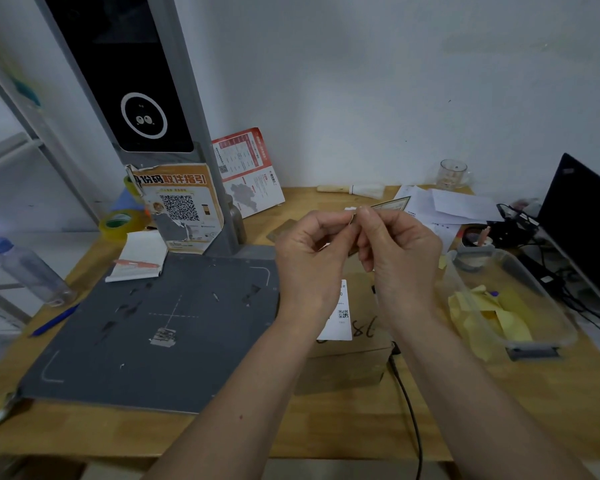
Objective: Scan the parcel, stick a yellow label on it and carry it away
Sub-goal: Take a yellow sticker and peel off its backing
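Above the cardboard parcel on my tabletop, my left hand and right hand pinch one small label together, scanner mat at nine o'clock.

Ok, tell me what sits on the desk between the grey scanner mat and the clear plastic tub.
The head view shows the cardboard parcel between the grey scanner mat and the clear plastic tub, with both hands raised above it.
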The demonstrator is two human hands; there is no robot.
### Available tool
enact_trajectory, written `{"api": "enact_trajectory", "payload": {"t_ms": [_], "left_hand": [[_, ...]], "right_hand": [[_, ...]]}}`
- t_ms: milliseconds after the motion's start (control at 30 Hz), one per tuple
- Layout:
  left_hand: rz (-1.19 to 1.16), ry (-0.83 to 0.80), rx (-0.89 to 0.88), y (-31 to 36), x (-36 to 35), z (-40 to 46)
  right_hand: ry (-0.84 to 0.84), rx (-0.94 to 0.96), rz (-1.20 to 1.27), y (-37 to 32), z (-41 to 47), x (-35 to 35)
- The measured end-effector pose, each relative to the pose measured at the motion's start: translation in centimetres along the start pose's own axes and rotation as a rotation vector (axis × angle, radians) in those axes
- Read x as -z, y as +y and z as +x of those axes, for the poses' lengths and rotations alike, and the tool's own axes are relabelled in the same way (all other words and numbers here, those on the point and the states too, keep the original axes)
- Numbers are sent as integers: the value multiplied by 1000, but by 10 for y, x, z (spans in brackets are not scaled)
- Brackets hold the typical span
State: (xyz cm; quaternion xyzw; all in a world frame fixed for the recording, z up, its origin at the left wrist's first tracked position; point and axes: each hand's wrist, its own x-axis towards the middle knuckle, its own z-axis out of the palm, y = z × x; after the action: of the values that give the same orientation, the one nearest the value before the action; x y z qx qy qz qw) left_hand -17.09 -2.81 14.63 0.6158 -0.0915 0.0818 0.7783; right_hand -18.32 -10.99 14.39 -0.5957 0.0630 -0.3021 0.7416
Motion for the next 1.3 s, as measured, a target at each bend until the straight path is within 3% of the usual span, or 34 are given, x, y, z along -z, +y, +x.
{"api": "enact_trajectory", "payload": {"t_ms": [467, 800, 1300], "left_hand": [[-56, 8, 34, 2, -1, -3], [-13, 25, 22, 1, 2, -2], [3, 25, 10, -2, 4, 1]], "right_hand": [[-31, 111, -152, 1, -6, -1], [-82, -61, -38, -8, -2, 1], [-90, 6, -109, 1, 1, -2]]}}
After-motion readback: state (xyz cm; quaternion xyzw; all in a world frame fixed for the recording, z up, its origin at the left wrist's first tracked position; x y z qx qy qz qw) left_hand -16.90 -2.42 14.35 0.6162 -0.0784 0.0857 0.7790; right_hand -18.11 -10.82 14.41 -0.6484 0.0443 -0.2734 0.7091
